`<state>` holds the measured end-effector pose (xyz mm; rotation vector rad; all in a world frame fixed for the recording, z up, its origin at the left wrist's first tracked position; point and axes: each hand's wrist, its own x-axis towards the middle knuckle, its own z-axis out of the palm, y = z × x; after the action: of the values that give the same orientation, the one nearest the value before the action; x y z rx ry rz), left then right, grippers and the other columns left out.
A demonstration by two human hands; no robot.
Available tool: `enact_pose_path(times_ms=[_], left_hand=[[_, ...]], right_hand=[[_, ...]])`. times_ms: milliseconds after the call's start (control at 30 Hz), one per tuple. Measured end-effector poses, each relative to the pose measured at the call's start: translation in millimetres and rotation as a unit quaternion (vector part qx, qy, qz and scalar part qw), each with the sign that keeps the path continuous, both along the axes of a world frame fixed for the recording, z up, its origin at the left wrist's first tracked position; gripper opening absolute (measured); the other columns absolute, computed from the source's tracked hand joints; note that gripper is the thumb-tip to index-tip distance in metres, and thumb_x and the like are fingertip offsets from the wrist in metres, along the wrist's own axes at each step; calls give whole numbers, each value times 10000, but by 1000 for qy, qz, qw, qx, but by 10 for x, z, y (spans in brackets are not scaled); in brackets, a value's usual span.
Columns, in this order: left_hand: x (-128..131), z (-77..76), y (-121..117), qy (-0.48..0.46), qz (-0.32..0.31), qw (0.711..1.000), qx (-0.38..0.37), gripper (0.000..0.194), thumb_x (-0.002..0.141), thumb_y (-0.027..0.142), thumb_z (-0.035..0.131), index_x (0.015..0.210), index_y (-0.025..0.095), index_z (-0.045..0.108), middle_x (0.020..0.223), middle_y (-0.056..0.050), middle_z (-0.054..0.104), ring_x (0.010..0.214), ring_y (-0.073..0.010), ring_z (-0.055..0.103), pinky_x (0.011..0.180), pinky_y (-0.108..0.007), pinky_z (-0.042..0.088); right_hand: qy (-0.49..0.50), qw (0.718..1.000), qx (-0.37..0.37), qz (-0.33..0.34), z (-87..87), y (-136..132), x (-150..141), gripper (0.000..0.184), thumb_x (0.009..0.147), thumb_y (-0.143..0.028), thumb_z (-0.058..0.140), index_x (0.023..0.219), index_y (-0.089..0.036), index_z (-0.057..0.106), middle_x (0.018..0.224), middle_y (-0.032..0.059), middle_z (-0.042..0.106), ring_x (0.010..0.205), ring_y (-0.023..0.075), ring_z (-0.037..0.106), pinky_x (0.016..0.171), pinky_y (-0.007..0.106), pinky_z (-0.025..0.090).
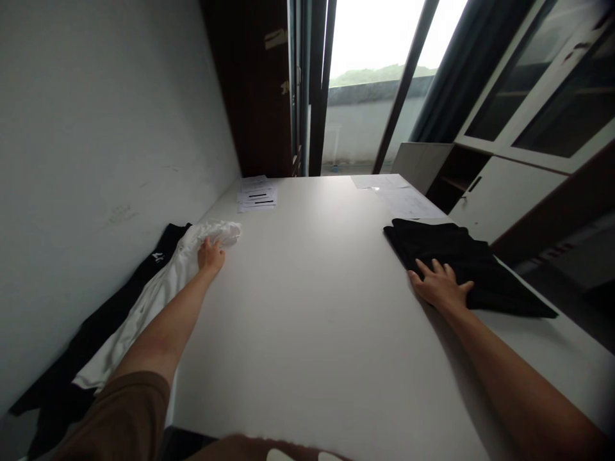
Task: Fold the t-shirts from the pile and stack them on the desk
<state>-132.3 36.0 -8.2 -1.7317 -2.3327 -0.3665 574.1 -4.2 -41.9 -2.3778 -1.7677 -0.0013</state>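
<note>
On the left, my left hand has its fingers bent into the top end of a white garment, gripping the cloth. That garment is long and crumpled, stretched along the table's left edge by the wall. Under and beside it lies a black garment with a small white logo. At the right, my right hand rests with spread fingers on the near-left edge of a folded black garment, pressing on it and holding nothing. The black folds lie flat, several layers deep.
Both garment piles lie on a white table. Papers sit at its far left corner, and more sheets at the far right. A wall borders the left side. Beyond are a glass door and a cabinet.
</note>
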Motion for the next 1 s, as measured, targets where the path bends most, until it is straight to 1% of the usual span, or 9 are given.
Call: enact_pose_path(times_ms=[167, 267, 367, 433, 500, 567, 833, 900, 1000], left_hand=[[-116, 19, 61, 15, 13, 1000, -18, 446, 926, 243, 524, 1344, 168, 659, 1498, -201, 505, 1328, -394, 485, 1121, -577, 359], [-151, 86, 59, 7, 19, 1000, -21, 486, 930, 217, 507, 1393, 101, 596, 1351, -236, 614, 1268, -390, 546, 1028, -542, 439], [-58, 166, 44, -23, 34, 999, -26, 533, 948, 178, 443, 1460, 41, 499, 1270, -258, 667, 1231, -376, 597, 975, -511, 464], [97, 194, 42, -49, 41, 997, -41, 502, 964, 182, 413, 1435, 45, 517, 1255, -258, 684, 1210, -362, 626, 983, -499, 462], [324, 185, 48, -71, 37, 995, -62, 445, 973, 212, 421, 1369, 85, 578, 1222, -237, 708, 1161, -347, 661, 971, -473, 477], [610, 149, 53, -94, 22, 992, -81, 394, 971, 238, 449, 1312, 132, 617, 1177, -212, 729, 1115, -340, 686, 944, -445, 494], [2063, 46, -126, -261, -94, 955, -101, 255, 911, 227, 612, 1160, 246, 664, 1099, -121, 746, 1102, -312, 677, 957, -376, 463], [2453, 10, -251, -327, -119, 933, -89, 228, 890, 217, 643, 1114, 254, 667, 1040, -96, 742, 1066, -291, 677, 940, -353, 460], [2959, -74, -408, -444, -138, 883, -64, 153, 892, 234, 656, 1044, 248, 655, 918, -56, 711, 970, -240, 673, 872, -302, 468]], right_hand=[[-3, 1000, -15, -26, 70, 46, -139, 658, 1014, -604, 298, 1568, -293, 468, 1660, 172, 317, 1522, 458, 223, 1081, 857, 138], [-47, 997, 61, -6, 132, -32, -409, 599, 1032, -490, 333, 1532, -209, 505, 1629, 206, 362, 1516, 436, 249, 1134, 802, 124], [-80, 981, 136, 109, 190, -120, -784, 498, 1002, -355, 460, 1475, -232, 553, 1581, 158, 459, 1491, 396, 313, 1198, 714, 124], [-66, 964, 122, 228, 208, -134, -1047, 405, 987, -287, 506, 1363, -237, 646, 1499, 140, 555, 1410, 372, 432, 1218, 620, 206], [-37, 942, 92, 320, 200, -94, -1298, 353, 1005, -272, 495, 1301, -236, 683, 1438, 128, 605, 1326, 333, 521, 1183, 502, 324], [-13, 929, 77, 363, 172, -5, -1534, 367, 1033, -302, 465, 1330, -228, 667, 1429, 131, 607, 1301, 309, 542, 1131, 438, 383], [59, 901, 60, 426, 115, 566, -2312, 455, 1027, -462, 518, 1416, -251, 624, 1520, 118, 534, 1412, 283, 449, 1188, 430, 289], [91, 900, 54, 422, 124, 681, -2421, 430, 1038, -514, 479, 1282, -250, 714, 1457, 115, 595, 1395, 282, 468, 1189, 432, 280], [170, 892, 56, 414, 105, 780, -2484, 525, 1056, -537, 381, 954, -212, 781, 1185, 123, 732, 1233, 263, 590, 1118, 381, 354]])
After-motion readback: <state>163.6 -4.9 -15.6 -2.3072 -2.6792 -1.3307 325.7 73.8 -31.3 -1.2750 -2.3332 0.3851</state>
